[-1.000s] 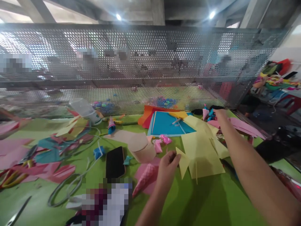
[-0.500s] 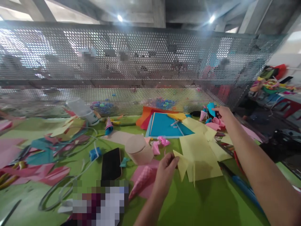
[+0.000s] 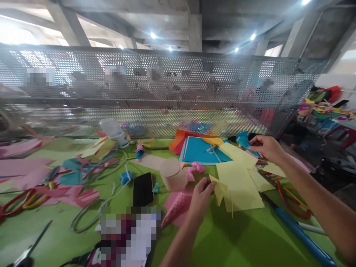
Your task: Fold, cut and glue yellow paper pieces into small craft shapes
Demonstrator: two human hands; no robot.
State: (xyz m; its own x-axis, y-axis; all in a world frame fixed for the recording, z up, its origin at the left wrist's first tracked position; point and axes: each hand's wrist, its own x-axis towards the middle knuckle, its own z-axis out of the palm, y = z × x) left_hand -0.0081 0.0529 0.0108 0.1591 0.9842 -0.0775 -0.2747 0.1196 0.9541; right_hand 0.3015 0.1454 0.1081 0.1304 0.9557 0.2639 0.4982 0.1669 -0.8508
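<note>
My left hand (image 3: pixel 202 191) pinches a small folded piece of pale yellow paper (image 3: pixel 220 192) above the green tabletop. Farther back on the right, my right hand (image 3: pixel 267 147) has thumb and fingers closed on a crumpled piece of blue paper (image 3: pixel 244 140). Larger pale yellow sheets (image 3: pixel 239 181) lie between the hands. Beside my left wrist rest a pink checked paper cone (image 3: pixel 178 205) and a flat pink piece partly under it. Twisted pink wrappers (image 3: pixel 198 167) lie just beyond the left hand.
A stack of blue sheets (image 3: pixel 197 150) lies behind the hands. To the left are a black phone (image 3: pixel 143 189), a beige roll (image 3: pixel 171 174), a looped cable (image 3: pixel 75 218), scissors (image 3: pixel 27 254) and paper scraps. A blue-handled tool (image 3: pixel 297 230) lies under my right forearm. Perforated metal screen (image 3: pixel 167 81) stands behind.
My right hand has shifted slightly with the blue paper, which now hangs lower and looks spread out. My left hand still pinches the yellow piece. The camera view has tilted up and turned left.
</note>
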